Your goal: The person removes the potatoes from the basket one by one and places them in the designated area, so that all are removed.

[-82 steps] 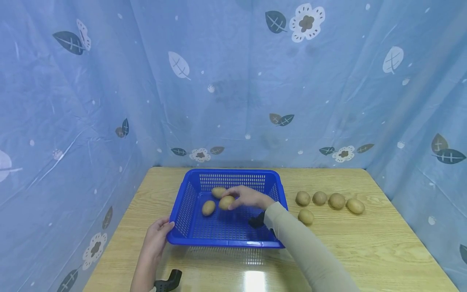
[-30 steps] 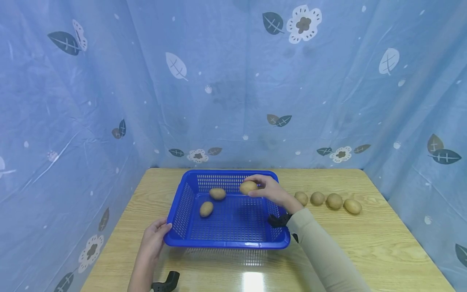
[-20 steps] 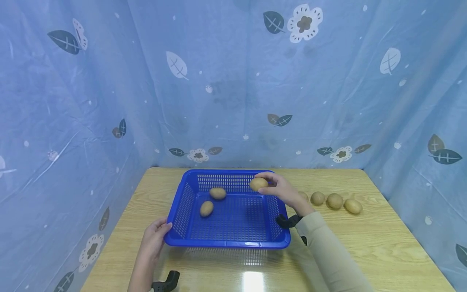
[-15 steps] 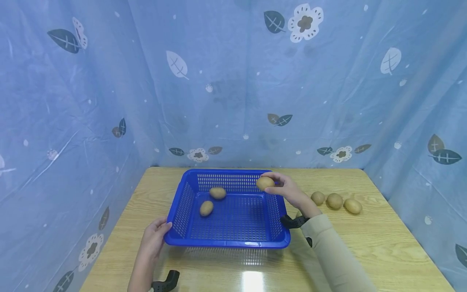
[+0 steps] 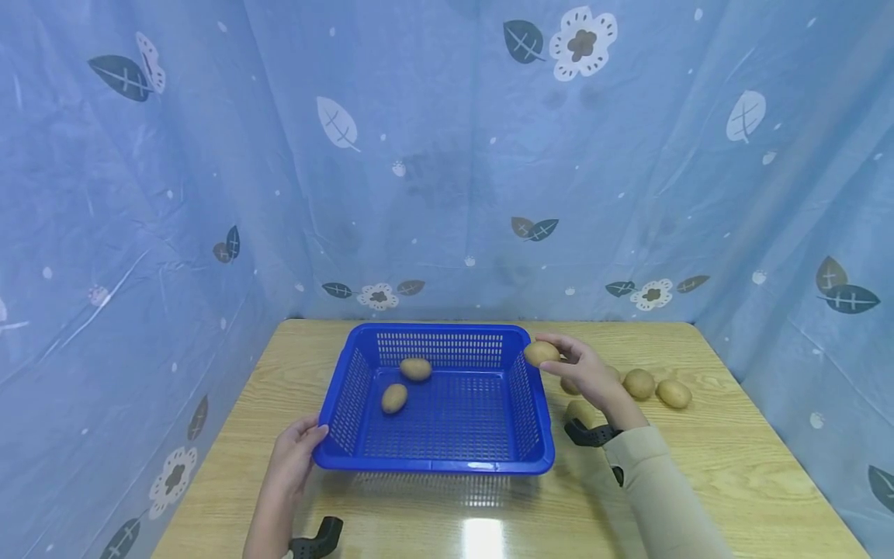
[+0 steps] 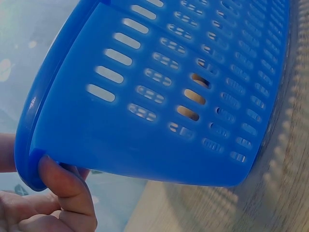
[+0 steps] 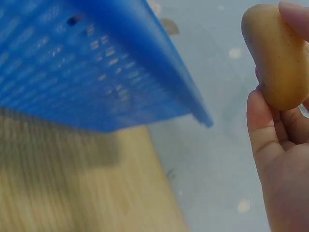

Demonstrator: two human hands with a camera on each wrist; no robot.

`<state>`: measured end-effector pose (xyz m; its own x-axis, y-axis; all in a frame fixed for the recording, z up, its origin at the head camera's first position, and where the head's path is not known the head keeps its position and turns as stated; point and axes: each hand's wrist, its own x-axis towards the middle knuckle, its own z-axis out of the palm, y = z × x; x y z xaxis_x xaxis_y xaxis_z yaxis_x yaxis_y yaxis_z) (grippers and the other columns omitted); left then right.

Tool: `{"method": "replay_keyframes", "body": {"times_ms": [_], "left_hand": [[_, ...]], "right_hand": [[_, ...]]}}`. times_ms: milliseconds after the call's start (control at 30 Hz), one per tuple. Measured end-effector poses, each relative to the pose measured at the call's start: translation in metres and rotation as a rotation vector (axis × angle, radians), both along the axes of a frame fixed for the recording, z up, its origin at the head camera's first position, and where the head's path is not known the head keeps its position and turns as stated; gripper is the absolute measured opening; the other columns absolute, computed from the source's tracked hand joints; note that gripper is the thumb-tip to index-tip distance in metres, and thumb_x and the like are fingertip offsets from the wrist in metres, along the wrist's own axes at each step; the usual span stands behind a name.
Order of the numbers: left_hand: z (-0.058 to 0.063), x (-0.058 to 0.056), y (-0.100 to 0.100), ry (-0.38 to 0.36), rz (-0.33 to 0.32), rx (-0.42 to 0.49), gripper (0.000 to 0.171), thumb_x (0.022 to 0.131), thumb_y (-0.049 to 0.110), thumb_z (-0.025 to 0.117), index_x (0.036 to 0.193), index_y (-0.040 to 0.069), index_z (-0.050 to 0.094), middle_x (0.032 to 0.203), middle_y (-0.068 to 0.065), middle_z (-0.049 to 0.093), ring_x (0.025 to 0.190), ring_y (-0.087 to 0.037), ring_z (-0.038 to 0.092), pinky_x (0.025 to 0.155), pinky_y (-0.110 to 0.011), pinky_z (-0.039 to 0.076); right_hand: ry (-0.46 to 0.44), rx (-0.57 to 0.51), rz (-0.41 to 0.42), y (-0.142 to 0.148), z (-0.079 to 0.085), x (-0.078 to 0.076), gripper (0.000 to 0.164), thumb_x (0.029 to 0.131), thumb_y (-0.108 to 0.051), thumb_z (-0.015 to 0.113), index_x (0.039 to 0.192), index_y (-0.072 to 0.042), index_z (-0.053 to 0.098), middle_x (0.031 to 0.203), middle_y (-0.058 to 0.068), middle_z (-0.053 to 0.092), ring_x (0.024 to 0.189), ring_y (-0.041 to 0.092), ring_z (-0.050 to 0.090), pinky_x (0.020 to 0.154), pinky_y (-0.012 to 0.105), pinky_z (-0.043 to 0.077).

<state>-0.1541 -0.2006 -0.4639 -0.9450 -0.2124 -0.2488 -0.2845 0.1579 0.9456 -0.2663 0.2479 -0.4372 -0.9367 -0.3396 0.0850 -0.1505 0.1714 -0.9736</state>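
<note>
My right hand (image 5: 587, 371) pinches a potato (image 5: 542, 354) between thumb and fingers, held up just past the right rim of the blue plastic basket (image 5: 447, 466). In the right wrist view the same potato (image 7: 275, 58) stands on end between the thumb and fingertips, apart from the basket wall (image 7: 145, 92). My left hand (image 5: 295, 454) grips the basket's front left corner; the left wrist view shows its thumb (image 6: 67, 188) at the rim. Inside the basket lie two potatoes, one toward the back (image 5: 415, 369) and one nearer the front (image 5: 394, 398).
Right of the basket, several potatoes lie on the wooden table (image 5: 726, 458), including a round one (image 5: 639, 384) and an oval one (image 5: 674, 394). My right hand and wrist partly cover others. A blue patterned curtain (image 5: 433, 194) surrounds the table at the back and sides.
My right hand has lifted one potato from among those in the basket and carried it right, over and past the right rim. The left hand keeps its hold on the corner.
</note>
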Motion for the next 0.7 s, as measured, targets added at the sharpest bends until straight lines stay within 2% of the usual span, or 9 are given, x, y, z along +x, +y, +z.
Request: {"method": "replay_keyframes", "body": {"times_ms": [133, 200, 333, 500, 600, 700], "left_hand": [[0.000, 0.000, -0.001, -0.001, -0.001, 0.008, 0.050, 0.100, 0.023, 0.043, 0.140, -0.006, 0.033, 0.137, -0.027, 0.046, 0.128, -0.037, 0.046, 0.108, -0.045, 0.037], [0.000, 0.000, -0.001, -0.002, -0.001, 0.009, 0.050, 0.100, 0.023, 0.043, 0.140, -0.006, 0.034, 0.137, -0.027, 0.046, 0.127, -0.037, 0.046, 0.108, -0.045, 0.037], [-0.001, -0.001, -0.001, -0.006, 0.000, 0.010, 0.048, 0.100, 0.023, 0.043, 0.139, -0.006, 0.035, 0.136, -0.026, 0.047, 0.126, -0.034, 0.048, 0.108, -0.046, 0.037], [-0.001, -0.001, -0.001, -0.006, -0.003, 0.010, 0.048, 0.100, 0.025, 0.043, 0.138, -0.005, 0.036, 0.134, -0.025, 0.049, 0.121, -0.029, 0.052, 0.107, -0.043, 0.039], [-0.001, -0.002, -0.002, -0.008, -0.001, 0.006, 0.047, 0.100, 0.023, 0.043, 0.138, -0.005, 0.037, 0.133, -0.023, 0.050, 0.118, -0.025, 0.055, 0.105, -0.038, 0.043], [-0.001, -0.002, -0.002, -0.005, -0.001, 0.008, 0.048, 0.100, 0.024, 0.044, 0.138, -0.005, 0.036, 0.134, -0.024, 0.049, 0.119, -0.026, 0.054, 0.105, -0.039, 0.042]], "right_hand": [[0.003, 0.033, -0.047, 0.012, -0.009, 0.008, 0.055, 0.091, -0.022, 0.064, 0.138, -0.003, 0.043, 0.128, -0.004, 0.052, 0.108, -0.001, 0.056, 0.087, 0.021, 0.050], [-0.001, 0.036, -0.061, 0.018, -0.015, 0.012, 0.055, 0.091, -0.022, 0.064, 0.138, -0.003, 0.043, 0.129, -0.005, 0.051, 0.108, -0.001, 0.056, 0.088, 0.024, 0.051], [-0.006, 0.036, -0.092, 0.029, -0.026, 0.020, 0.055, 0.092, -0.020, 0.063, 0.138, -0.001, 0.042, 0.134, 0.003, 0.049, 0.108, -0.002, 0.056, 0.089, 0.027, 0.053], [-0.014, 0.087, -0.146, 0.041, -0.038, 0.028, 0.056, 0.091, -0.025, 0.063, 0.139, -0.004, 0.043, 0.144, 0.017, 0.039, 0.109, -0.008, 0.050, 0.088, 0.014, 0.046], [-0.031, 0.119, -0.179, 0.048, -0.044, 0.033, 0.058, 0.091, -0.026, 0.063, 0.140, -0.002, 0.042, 0.145, 0.020, 0.036, 0.109, -0.010, 0.046, 0.087, 0.010, 0.042], [-0.053, 0.147, -0.214, 0.053, -0.051, 0.039, 0.059, 0.091, -0.027, 0.063, 0.140, -0.002, 0.041, 0.146, 0.020, 0.036, 0.114, -0.007, 0.041, 0.088, 0.007, 0.038]]}}
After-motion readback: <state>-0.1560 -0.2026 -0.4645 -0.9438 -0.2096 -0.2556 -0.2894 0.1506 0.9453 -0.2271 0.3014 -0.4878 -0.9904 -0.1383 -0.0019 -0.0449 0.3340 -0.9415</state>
